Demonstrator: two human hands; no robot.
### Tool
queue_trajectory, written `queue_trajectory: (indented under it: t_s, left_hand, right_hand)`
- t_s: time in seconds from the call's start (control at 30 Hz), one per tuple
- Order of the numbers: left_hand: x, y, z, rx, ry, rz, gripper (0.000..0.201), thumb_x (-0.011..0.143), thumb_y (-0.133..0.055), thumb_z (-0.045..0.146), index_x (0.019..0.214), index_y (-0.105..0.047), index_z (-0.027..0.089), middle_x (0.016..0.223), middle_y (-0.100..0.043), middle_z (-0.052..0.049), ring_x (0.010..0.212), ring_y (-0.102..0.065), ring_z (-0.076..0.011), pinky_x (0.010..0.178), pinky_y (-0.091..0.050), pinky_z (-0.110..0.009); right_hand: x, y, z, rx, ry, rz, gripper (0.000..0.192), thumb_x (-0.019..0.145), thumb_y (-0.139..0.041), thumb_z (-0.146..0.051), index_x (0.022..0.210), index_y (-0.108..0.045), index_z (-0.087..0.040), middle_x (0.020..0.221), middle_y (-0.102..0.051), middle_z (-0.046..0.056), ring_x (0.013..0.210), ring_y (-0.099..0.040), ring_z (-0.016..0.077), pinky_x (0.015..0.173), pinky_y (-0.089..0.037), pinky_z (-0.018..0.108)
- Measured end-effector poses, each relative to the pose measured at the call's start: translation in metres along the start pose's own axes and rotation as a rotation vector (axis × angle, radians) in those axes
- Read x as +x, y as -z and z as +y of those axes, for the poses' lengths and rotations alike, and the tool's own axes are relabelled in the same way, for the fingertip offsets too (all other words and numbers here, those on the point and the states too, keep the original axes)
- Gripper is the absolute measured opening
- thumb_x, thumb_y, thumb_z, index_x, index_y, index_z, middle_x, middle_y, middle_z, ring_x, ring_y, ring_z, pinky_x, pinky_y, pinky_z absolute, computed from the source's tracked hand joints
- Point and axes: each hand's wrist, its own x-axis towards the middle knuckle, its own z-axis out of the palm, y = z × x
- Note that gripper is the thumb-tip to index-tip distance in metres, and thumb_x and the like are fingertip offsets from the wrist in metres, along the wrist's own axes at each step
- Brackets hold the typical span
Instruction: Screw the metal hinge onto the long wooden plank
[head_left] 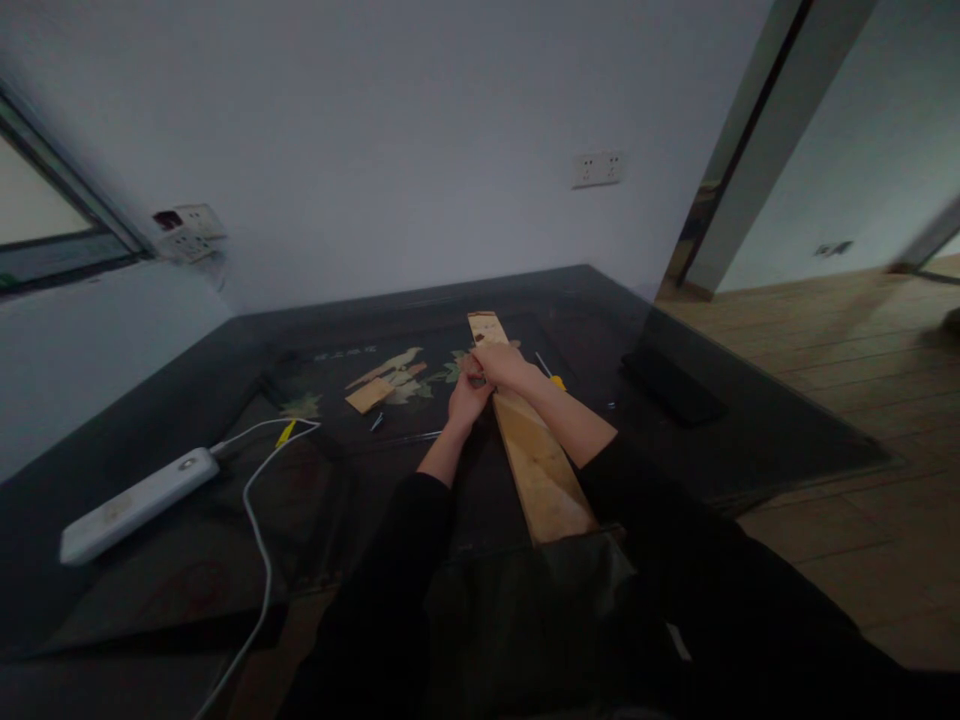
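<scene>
A long, pale wooden board (536,465) lies lengthwise on the dark table, its near end close to my body. My left hand (469,398) is at the board's left edge, fingers closed. Just above it my right hand (501,364) reaches across the board, also closed, its fingers meeting those of my left. Whatever is pinched between them is too small or hidden to make out. To the right of the board lies a thin tool with a yellow handle (558,383), like a screwdriver. A small wooden piece (370,396) and a few small metal bits (376,422) lie to the left.
A white power strip (139,505) sits at the left, its white cable (259,535) running over the table's near edge. A yellow tag (286,433) is beside the cable. At the right rests a flat black object (671,388). The wall (420,150) bounds the table's back.
</scene>
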Motion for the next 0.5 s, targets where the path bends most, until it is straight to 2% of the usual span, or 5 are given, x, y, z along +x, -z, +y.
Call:
queue_trajectory:
  t_s: [0.27,0.4,0.5]
  left_hand:
    - [-0.004,0.001,0.003,-0.027,0.008,0.004,0.04,0.078,-0.071,0.046,0.106,-0.057,0.022,0.093,-0.072,-0.005,0.09,-0.069,-0.0247,0.073,-0.047,-0.031]
    - [-0.003,0.001,0.002,-0.018,-0.003,0.007,0.042,0.077,-0.072,0.049,0.105,-0.057,0.021,0.093,-0.072,-0.006,0.088,-0.069,-0.0247,0.072,-0.047,-0.031]
    - [-0.003,0.001,0.0,-0.006,-0.035,0.016,0.043,0.078,-0.071,0.05,0.106,-0.058,0.021,0.094,-0.072,-0.006,0.087,-0.069,-0.0249,0.072,-0.047,-0.032]
  right_hand:
    - [0.006,-0.008,0.001,0.025,-0.072,0.003,0.033,0.092,-0.054,-0.021,0.12,-0.066,-0.007,0.123,-0.067,0.024,0.116,-0.065,0.0315,0.092,-0.05,0.037]
    - [0.009,-0.012,0.003,0.03,-0.052,0.012,0.031,0.092,-0.054,-0.02,0.12,-0.065,-0.011,0.121,-0.069,0.022,0.116,-0.065,0.0297,0.091,-0.05,0.036]
    - [0.005,-0.007,0.002,0.025,-0.035,-0.007,0.03,0.092,-0.055,-0.021,0.119,-0.066,-0.012,0.12,-0.07,0.02,0.116,-0.065,0.0287,0.092,-0.049,0.033]
